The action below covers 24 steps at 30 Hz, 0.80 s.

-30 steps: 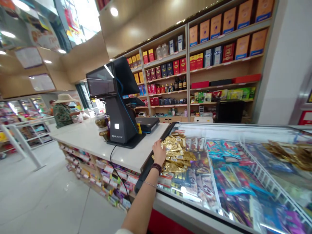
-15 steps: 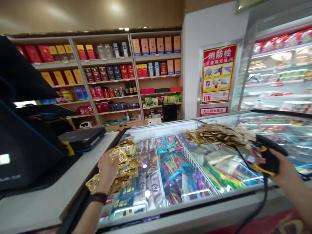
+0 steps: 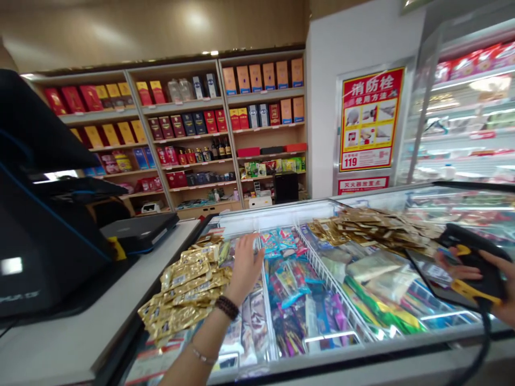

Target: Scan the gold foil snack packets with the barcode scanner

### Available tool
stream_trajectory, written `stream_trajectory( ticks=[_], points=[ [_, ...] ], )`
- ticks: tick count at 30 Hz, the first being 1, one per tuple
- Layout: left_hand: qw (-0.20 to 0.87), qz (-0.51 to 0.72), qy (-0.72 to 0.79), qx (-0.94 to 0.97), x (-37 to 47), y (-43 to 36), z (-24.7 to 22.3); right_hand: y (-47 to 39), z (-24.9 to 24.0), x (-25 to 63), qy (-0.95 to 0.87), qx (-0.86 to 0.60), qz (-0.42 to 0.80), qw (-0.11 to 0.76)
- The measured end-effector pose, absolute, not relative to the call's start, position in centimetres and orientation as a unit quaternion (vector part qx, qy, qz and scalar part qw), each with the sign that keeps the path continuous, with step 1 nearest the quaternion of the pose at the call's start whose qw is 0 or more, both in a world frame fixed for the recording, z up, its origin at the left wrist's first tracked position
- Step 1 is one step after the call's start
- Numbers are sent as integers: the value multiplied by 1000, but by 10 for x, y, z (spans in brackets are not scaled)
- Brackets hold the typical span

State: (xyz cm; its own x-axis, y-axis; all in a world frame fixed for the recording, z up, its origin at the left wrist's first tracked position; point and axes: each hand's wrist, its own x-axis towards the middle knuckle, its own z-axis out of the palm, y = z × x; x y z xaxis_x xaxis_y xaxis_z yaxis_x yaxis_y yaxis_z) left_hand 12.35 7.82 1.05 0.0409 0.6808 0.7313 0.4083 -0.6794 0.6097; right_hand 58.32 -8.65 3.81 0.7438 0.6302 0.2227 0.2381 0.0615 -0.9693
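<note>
My left hand (image 3: 244, 265), fingers stretched out and thumb apart, is over the glass-topped freezer (image 3: 237, 217), just right of a spread pile of gold foil packets (image 3: 187, 289). It holds nothing that I can see. At the right edge my right hand (image 3: 505, 279) grips a black and yellow barcode scanner (image 3: 472, 268) with a black cable hanging down. A flat, dark-edged thing like a phone (image 3: 432, 276) shows beside the scanner; whether the same hand holds it I cannot tell. Another heap of gold foil packets (image 3: 372, 228) lies on the freezer's far right part.
Under the glass, white wire dividers (image 3: 328, 271) separate colourful packaged goods. A black checkout machine (image 3: 44, 246) and a black flat box (image 3: 140, 230) stand on the left counter (image 3: 80, 332). Behind are shelves of boxes (image 3: 177, 126) and a red fire-hydrant poster (image 3: 370, 118).
My left hand has moved right, off the left gold packets, which are more exposed now. My right hand with the scanner has shifted right in view. The camera has turned slightly.
</note>
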Motion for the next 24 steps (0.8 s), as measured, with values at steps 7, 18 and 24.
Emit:
stream_trajectory(
  ticks=[7,18,24],
  points=[
    [330,509,388,694,297,136,12,-99,29,567,-179,-524,389,736],
    [188,285,575,744,402,176,-5,-74,-20,494,-83,-354,549,753],
    [211,265,577,743,381,198,-8,-72,-17,487,-63,-381,556,736]
  ],
)
